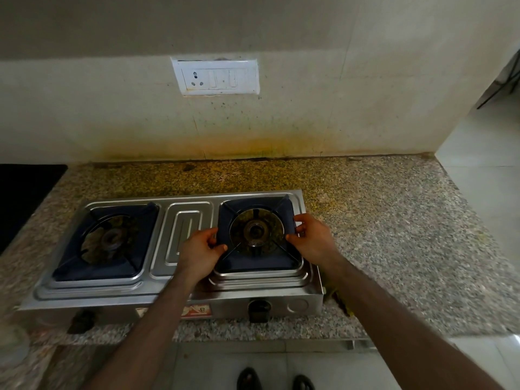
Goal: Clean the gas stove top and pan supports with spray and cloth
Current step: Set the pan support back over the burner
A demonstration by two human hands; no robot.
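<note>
At the bottom edge of the frame two shoes [274, 380] stand on the floor tiles, close against the speckled granite surface [394, 235].

Just above, in the lower middle, the steel gas stove [180, 285] sits on that surface, its two knobs facing the viewer.

Right of centre, both hands are on the right pan support [259, 257]: the left hand [201, 249] pinches its left rim with curled fingers and thumb, and the right hand [311, 235] pinches its right rim the same way.

The support looks seated over its burner [255, 230], so I judge a lift-off is about to begin.

The grips are narrow pinches on a thin, probably greasy rim — it could slip, tilt and clatter onto the burner or scratch the steel top. An uneven pull could also snag a prong.

The left pan support [107, 246] lies untouched at centre left.

No spray or cloth is in view.

Farther up, a socket plate [215, 77] sits on the stained wall.
</note>
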